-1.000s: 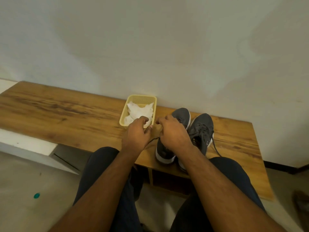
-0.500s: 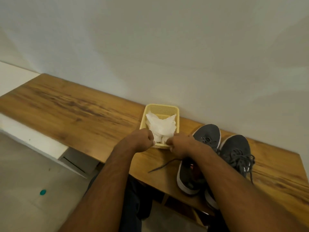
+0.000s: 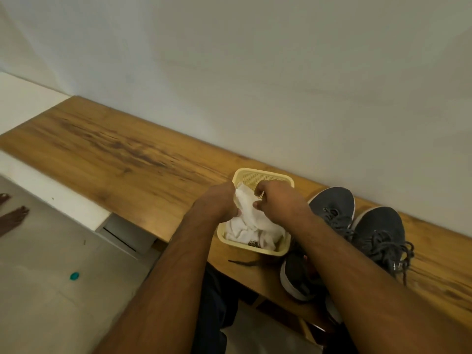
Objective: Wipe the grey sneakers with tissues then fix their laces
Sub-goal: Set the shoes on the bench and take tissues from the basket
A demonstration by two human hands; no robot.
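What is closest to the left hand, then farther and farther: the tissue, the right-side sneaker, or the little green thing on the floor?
1. Tissue: the left hand grips it, over the yellow basket.
2. Right-side sneaker: on the wooden bench, past the other sneaker, to the right.
3. Green thing: down on the floor, far left.

Near sneaker (image 3: 301,277) heel hidden under right forearm, table (image 3: 122,159) cut off at right frame edge, basket (image 3: 255,247) floor buried beneath tissues (image 3: 249,215).
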